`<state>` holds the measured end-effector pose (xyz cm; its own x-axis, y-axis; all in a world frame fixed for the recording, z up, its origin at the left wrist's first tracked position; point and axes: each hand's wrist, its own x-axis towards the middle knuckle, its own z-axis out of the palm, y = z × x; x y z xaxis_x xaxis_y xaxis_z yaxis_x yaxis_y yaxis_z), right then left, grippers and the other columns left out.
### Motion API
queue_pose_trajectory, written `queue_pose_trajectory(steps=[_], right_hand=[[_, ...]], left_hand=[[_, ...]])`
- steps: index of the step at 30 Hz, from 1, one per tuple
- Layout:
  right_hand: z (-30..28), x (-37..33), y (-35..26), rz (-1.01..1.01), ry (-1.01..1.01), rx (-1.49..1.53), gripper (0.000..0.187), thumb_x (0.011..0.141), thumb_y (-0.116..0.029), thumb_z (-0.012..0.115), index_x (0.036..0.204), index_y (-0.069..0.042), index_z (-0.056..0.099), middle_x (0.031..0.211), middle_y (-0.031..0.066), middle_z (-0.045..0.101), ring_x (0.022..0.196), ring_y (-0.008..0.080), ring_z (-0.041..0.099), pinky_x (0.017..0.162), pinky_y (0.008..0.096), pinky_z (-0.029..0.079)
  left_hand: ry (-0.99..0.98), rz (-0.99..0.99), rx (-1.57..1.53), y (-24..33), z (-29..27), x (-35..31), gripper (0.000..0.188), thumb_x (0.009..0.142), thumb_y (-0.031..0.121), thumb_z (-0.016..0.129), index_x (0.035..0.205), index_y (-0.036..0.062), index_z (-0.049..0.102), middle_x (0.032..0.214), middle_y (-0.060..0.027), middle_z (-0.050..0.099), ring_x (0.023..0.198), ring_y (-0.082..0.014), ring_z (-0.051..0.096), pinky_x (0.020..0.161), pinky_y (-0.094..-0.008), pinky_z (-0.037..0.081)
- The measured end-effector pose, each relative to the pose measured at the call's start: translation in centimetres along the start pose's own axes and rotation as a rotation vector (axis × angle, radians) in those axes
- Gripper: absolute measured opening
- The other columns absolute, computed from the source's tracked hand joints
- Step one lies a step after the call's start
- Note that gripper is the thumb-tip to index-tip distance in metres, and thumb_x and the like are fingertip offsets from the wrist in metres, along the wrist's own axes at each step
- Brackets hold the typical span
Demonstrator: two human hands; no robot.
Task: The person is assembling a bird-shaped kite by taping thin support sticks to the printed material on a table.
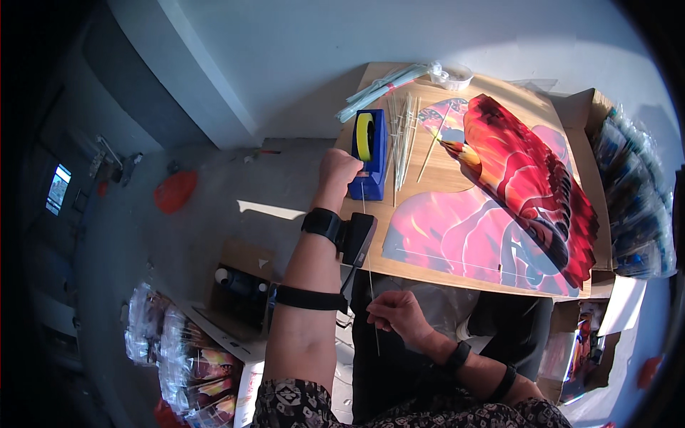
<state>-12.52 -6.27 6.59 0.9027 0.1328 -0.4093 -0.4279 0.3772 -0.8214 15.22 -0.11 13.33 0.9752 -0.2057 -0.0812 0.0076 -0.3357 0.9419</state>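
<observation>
My left hand point(340, 171) is closed at the front end of a blue tape dispenser point(379, 153) holding a yellow tape roll point(364, 137). What its fingertips pinch is too small to make out. Lower down, over my lap, my right hand point(399, 316) pinches a long thin stick point(369, 274). The stick runs upright from below that hand to the dispenser's front, near my left fingers. Right of the dispenser lies a bundle of thin bamboo sticks point(404, 143). Red printed kite-like sheets point(514, 157) with feather patterns spread over the wooden table point(421, 268).
Pale wrapped sticks point(382, 89) and a white bowl point(452, 77) sit at the table's far edge. At right stands a cardboard box point(594, 114) beside plastic-wrapped packs point(631, 192). More wrapped packs point(189, 364) are at lower left. An orange bag point(175, 191) lies on the floor.
</observation>
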Motion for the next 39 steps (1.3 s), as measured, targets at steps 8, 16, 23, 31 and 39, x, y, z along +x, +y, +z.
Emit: queue_pose_trajectory(steps=[8, 16, 23, 31, 39], right_hand=[[0.5, -0.3, -0.2, 0.002, 0.014, -0.023, 0.011, 0.087, -0.008, 0.062, 0.080, 0.000, 0.064, 0.069, 0.0060, 0.065, 0.054, 0.0065, 0.054, 0.047, 0.0191, 0.040], [0.3, 0.2, 0.4, -0.032, 0.022, 0.016, 0.011, 0.085, -0.007, 0.061, 0.075, -0.002, 0.061, 0.064, 0.0050, 0.063, 0.050, 0.0065, 0.053, 0.043, 0.0198, 0.039], [0.2, 0.9, 0.4, -0.068, 0.035, 0.073, 0.011, 0.084, -0.006, 0.063, 0.074, -0.002, 0.062, 0.063, 0.0064, 0.063, 0.049, 0.0071, 0.053, 0.042, 0.0199, 0.037], [1.6, 1.8, 1.3, -0.044, 0.041, -0.063, 0.012, 0.083, -0.006, 0.064, 0.072, 0.000, 0.061, 0.063, 0.0075, 0.062, 0.048, 0.0076, 0.052, 0.041, 0.0204, 0.037], [1.2, 9.6, -3.0, -0.340, 0.224, -0.584, 0.007, 0.073, -0.001, 0.061, 0.071, 0.005, 0.056, 0.054, 0.0109, 0.058, 0.044, 0.0165, 0.059, 0.041, 0.0275, 0.045]], left_hand=[[0.107, -0.088, -0.209, -1.1, 0.8, 1.5, 0.006, 0.070, -0.005, 0.062, 0.071, -0.0101, 0.059, 0.067, -0.0128, 0.060, 0.057, -0.0223, 0.064, 0.045, -0.0327, 0.050], [0.034, -0.128, -0.273, 1.6, -0.9, -8.0, 0.015, 0.081, 0.007, 0.066, 0.070, 0.0025, 0.056, 0.063, 0.0004, 0.050, 0.050, -0.0052, 0.037, 0.041, -0.0215, 0.030], [-0.033, -0.242, -0.604, -2.7, -1.8, -28.6, 0.009, 0.082, 0.001, 0.063, 0.077, -0.0013, 0.056, 0.069, -0.0027, 0.053, 0.056, -0.0077, 0.043, 0.051, -0.0224, 0.036], [0.039, -0.233, -0.623, -3.8, -2.0, -33.3, 0.009, 0.082, 0.003, 0.064, 0.080, -0.0011, 0.056, 0.067, -0.0022, 0.053, 0.057, -0.0082, 0.045, 0.055, -0.0224, 0.038], [0.072, -0.242, -0.661, -3.7, -3.2, -33.6, 0.006, 0.082, 0.002, 0.063, 0.079, -0.0004, 0.058, 0.066, -0.0007, 0.055, 0.059, -0.0063, 0.048, 0.057, -0.0195, 0.038]])
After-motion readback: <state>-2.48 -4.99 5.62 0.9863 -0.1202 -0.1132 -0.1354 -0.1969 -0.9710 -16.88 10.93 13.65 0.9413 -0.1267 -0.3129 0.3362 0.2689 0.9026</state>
